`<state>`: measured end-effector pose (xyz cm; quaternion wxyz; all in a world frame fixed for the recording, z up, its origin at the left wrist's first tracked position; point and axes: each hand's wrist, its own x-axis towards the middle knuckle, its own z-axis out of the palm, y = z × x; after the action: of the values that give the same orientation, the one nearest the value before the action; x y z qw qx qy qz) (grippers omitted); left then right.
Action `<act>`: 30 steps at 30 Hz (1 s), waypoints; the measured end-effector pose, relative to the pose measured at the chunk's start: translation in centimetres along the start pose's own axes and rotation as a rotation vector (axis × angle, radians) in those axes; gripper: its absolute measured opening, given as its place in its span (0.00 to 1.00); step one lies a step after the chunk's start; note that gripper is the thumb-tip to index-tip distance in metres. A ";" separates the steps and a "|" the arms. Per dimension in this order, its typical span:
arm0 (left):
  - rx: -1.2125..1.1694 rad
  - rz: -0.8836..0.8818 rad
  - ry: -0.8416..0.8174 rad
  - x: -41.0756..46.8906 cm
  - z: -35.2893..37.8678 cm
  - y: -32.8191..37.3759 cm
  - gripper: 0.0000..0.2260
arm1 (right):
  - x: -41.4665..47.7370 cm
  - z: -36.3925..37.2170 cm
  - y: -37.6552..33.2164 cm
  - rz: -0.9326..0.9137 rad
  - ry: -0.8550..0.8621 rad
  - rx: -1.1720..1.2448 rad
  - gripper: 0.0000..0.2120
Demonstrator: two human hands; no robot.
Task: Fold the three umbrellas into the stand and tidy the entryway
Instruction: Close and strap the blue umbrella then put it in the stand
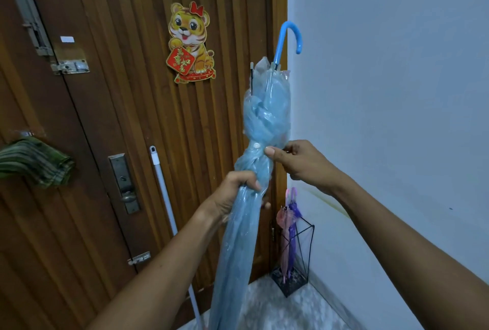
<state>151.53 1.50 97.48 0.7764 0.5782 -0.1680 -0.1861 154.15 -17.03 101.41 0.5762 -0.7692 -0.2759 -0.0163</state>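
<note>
Ribbed wooden door point(132, 118) behind. Our left hand point(239, 192) grips, and our right hand point(299, 161) pinches at the snap strap point(256, 145), the translucent blue plastic umbrella with hooked handle point(264, 118), held upright in the air. Its slick, crinkled folds may spring loose if that strap slips. Below, the black wire stand point(308, 245) holds a pink umbrella point(284, 226) and a purple umbrella point(293, 223).

Umbrellas three: blue umbrella point(266, 118), pink umbrella point(283, 219), purple umbrella point(294, 210); stand point(289, 286) one.
</note>
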 end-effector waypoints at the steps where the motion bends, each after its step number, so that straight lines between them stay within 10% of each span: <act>1: -0.035 -0.030 -0.102 0.0 0.1 0.2 0.13 | -0.2 0.1 -0.2 0.010 -0.065 0.083 0.18; 5: 0.006 -0.054 -0.220 -0.3 -0.3 0.7 0.18 | -0.6 0.5 -0.9 -0.047 -0.145 0.168 0.14; 10: 0.439 0.101 0.220 0.4 -0.2 0.5 0.25 | 0.5 0.6 0.0 -0.080 0.341 -0.210 0.13; 14: 0.710 0.172 0.596 2.2 1.9 -1.9 0.34 | 1.1 2.1 0.2 -0.074 0.295 -0.391 0.13; 17: 0.674 0.242 0.782 1.8 2.6 -1.9 0.21 | 1.1 1.9 -1.0 -0.020 0.198 -0.357 0.18; 30: 0.341 0.196 0.404 -0.8 1.4 -0.6 0.12 | -1.4 -0.7 -1.1 0.067 0.130 0.061 0.15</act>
<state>150.16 0.58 97.29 0.7001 0.7068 -0.0937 0.0398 152.65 -18.05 102.14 0.6163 -0.7574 -0.2123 -0.0382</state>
